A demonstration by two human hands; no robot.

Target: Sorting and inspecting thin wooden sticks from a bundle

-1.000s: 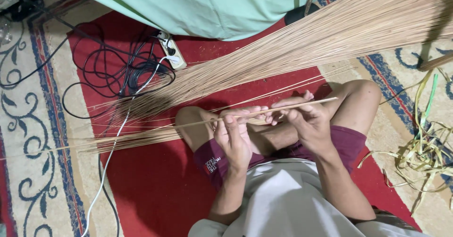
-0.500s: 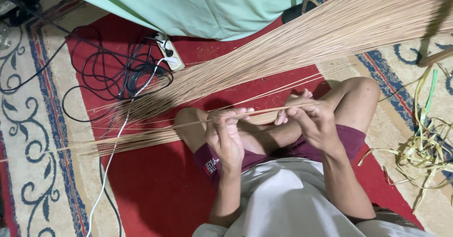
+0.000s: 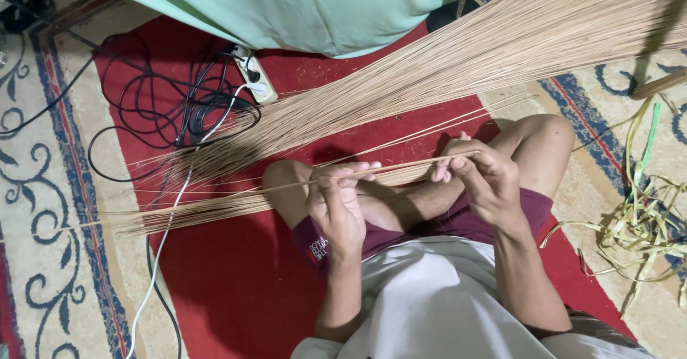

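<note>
Stick [image 3: 390, 171], thin and pale, lay across the lap, pinched at each end by left hand [image 3: 336, 205] and right hand [image 3: 483, 176] fingers. Behind it the big stick bundle [image 3: 444, 80] lay fanned over the red carpet [image 3: 229, 287], seemingly mostly unworked.

power strip [image 3: 252, 78] | black cables [image 3: 172, 112] | green cloth [image 3: 308, 5] | leaf strips [image 3: 644, 219]

Top: plain white shirt [image 3: 444, 302]
Shorts [image 3: 401, 234]: maroon, small white printed patch near hem
Arms, legs: bare, no sleeves showing
</note>
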